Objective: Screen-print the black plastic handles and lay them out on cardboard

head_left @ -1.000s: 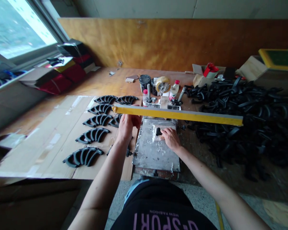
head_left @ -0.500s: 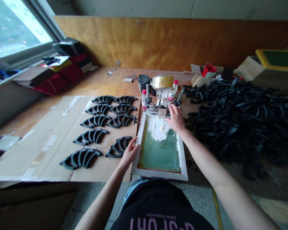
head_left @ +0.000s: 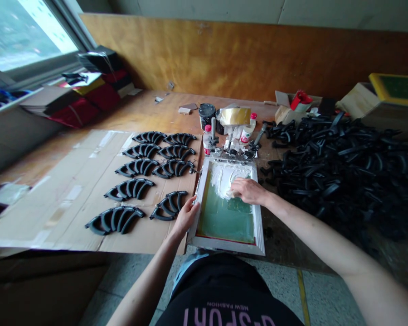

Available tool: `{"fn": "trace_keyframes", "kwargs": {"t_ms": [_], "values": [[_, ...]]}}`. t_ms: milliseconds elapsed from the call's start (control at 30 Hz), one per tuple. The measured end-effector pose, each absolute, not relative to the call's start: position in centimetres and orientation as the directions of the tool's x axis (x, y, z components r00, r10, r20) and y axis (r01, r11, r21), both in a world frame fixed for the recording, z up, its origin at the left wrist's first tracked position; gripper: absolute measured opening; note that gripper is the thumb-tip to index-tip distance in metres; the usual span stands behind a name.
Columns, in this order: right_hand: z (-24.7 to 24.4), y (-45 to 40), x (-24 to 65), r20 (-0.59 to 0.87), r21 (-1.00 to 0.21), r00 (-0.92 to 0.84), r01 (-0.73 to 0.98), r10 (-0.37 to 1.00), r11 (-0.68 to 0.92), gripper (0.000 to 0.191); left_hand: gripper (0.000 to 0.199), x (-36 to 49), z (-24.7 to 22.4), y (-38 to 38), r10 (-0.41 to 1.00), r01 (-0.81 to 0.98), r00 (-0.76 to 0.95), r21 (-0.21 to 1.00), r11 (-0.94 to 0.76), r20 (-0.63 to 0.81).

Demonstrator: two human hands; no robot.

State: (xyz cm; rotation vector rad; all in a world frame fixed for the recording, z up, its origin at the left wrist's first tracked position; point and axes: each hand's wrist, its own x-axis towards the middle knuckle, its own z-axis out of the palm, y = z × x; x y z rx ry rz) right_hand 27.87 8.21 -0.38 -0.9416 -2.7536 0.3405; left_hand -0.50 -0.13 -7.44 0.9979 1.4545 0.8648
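Note:
A silk-screen frame (head_left: 260, 226) lies in front of me, its green mesh (head_left: 224, 222) smeared with white paste (head_left: 221, 174) toward the far end. My left hand (head_left: 187, 215) grips the frame's left edge, with the fingers partly hidden. Over the mesh, my right hand (head_left: 248, 191) is closed on a small scraper (head_left: 234, 193), mostly covered by the fingers, at the lower right of the paste. Metal hinge clamps (head_left: 231, 155) hold the frame's far end. Beside my left hand lies a black curved, ribbed part (head_left: 170, 206) on cardboard.
More ribbed black parts (head_left: 117, 220) stand in rows on the cardboard sheet (head_left: 64, 203). A large heap of black parts (head_left: 340, 176) covers the right side. Behind the frame are a red-capped bottle (head_left: 207, 140), a black tub (head_left: 206, 115) and a tape roll (head_left: 236, 116).
My right hand has taken hold of the scraper from near the hinge and moved toward me, onto the paste. My left hand stays at the frame's left edge.

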Motion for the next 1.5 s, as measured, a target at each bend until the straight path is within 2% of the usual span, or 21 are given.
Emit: {"fn": "trace_keyframes", "kwargs": {"t_ms": [100, 200, 267, 367, 400, 500, 567, 667, 767, 867, 933, 967, 1033, 1100, 1133, 1200, 1267, 1333, 1400, 1433, 1500], "values": [[-0.9, 8.6, 27.3, 0.207, -0.271, -0.662, 0.669, 0.72, 0.693, 0.016, 0.069, -0.4, -6.6, -0.2, 0.925, 0.107, -0.023, 0.919, 0.379, -0.379], [-2.2, 7.4, 27.0, 0.304, -0.228, -0.644, 0.666, 0.702, 0.71, 0.019, 0.069, -0.4, -5.9, -0.3, 0.921, 0.092, -0.019, 0.916, 0.39, -0.39], [-2.4, 6.7, 27.1, 0.311, -0.241, -0.665, 0.637, 0.679, 0.733, 0.016, 0.069, -0.4, -5.6, -0.3, 0.916, 0.074, -0.017, 0.913, 0.402, -0.401], [-1.2, 7.7, 26.9, 0.299, -0.298, -0.612, 0.669, 0.732, 0.681, 0.007, 0.07, -0.2, -4.5, -0.4, 0.906, 0.041, -0.025, 0.905, 0.423, -0.423], [-0.5, 8.6, 26.7, 0.298, -0.314, -0.574, 0.696, 0.763, 0.646, 0.012, 0.07, -0.2, -3.8, -0.4, 0.903, 0.03, -0.021, 0.903, 0.429, -0.428], [1.7, 12.3, 26.4, 0.287, -0.337, -0.42, 0.797, 0.861, 0.501, 0.044, 0.073, -0.3, -1.2, -0.4, 0.911, 0.025, -0.006, 0.911, 0.412, -0.412], [2.7, 14.4, 27.5, 0.289, -0.339, -0.296, 0.858, 0.911, 0.386, 0.054, 0.066, -0.5, 0.9, -0.2, 0.934, 0.029, -0.019, 0.933, 0.358, -0.358], [2.9, 15.7, 31.4, 0.361, -0.376, -0.067, 0.902, 0.93, 0.211, 0.041, 0.054, -0.4, 3.8, 0.9, 0.96, 0.032, -0.047, 0.96, 0.278, -0.276], [1.0, 14.3, 35.0, 0.388, -0.416, 0.089, 0.905, 0.917, 0.088, 0.025, 0.053, 0.6, 6.4, 2.9, 0.985, -0.101, -0.04, 0.982, 0.161, -0.165], [-2.2, 11.4, 35.1, 0.338, -0.406, -0.027, 0.897, 0.941, 0.172, 0.031, 0.046, 2.2, 8.7, 5.4, 0.997, -0.239, -0.07, 0.971, 0.009, -0.027], [-4.4, 9.6, 33.5, 0.314, -0.397, -0.148, 0.877, 0.938, 0.271, 0.017, 0.044, 3.2, 9.6, 6.8, 0.995, -0.265, -0.094, 0.964, -0.001, -0.025], [-5.2, 8.9, 32.5, 0.301, -0.387, -0.203, 0.867, 0.932, 0.314, 0.017, 0.044, 3.6, 9.7, 7.1, 0.993, -0.285, -0.109, 0.959, 0.005, -0.038], [-6.2, 7.8, 30.6, 0.266, -0.363, -0.303, 0.848, 0.915, 0.386, 0.03, 0.047, 4.4, 8.7, 7.0, 0.986, -0.333, -0.149, 0.943, 0.019, -0.072], [-6.3, 6.8, 28.9, 0.248, -0.362, -0.323, 0.844, 0.913, 0.397, 0.018, 0.05, 5.1, 6.3, 5.6, 0.977, -0.372, -0.123, 0.92, 0.119, -0.176], [-6.1, 6.1, 28.0, 0.26, -0.378, -0.292, 0.846, 0.921, 0.375, 0.012, 0.051, 5.5, 4.7, 4.5, 0.961, -0.381, -0.072, 0.898, 0.22, -0.266], [-5.5, 4.3, 25.9, 0.312, -0.413, -0.246, 0.835, 0.918, 0.364, 0.011, 0.053, 6.3, 1.3, 2.0, 0.865, -0.342, 0.109, 0.799, 0.495, -0.489], [-5.0, 2.5, 23.9, 0.363, -0.407, -0.357, 0.77, 0.861, 0.491, 0.013, 0.048, 6.7, -1.5, -0.6, 0.781, -0.34, 0.179, 0.707, 0.62, -0.599], [-4.9, 1.5, 23.1, 0.376, -0.375, -0.56, 0.637, 0.738, 0.674, 0.015, 0.039, 6.3, -3.6, -2.4, 0.767, -0.377, 0.126, 0.684, 0.624, -0.63], [-5.2, 2.1, 24.7, 0.371, -0.37, -0.635, 0.569, 0.678, 0.735, 0.019, 0.037, 4.7, -5.1, -3.6, 0.778, -0.381, 0.004, 0.719, 0.581, -0.628], [-5.4, 3.0, 26.4, 0.369, -0.377, -0.596, 0.606, 0.713, 0.701, 0.022, 0.04, 3.4, -5.7, -4.1, 0.78, -0.367, -0.07, 0.743, 0.559, -0.621], [-5.9, 5.6, 31.3, 0.329, -0.381, -0.399, 0.773, 0.856, 0.507, 0.031, 0.047, 0.1, -7.2, -5.0, 0.762, -0.333, -0.241, 0.789, 0.517, -0.601]]}}
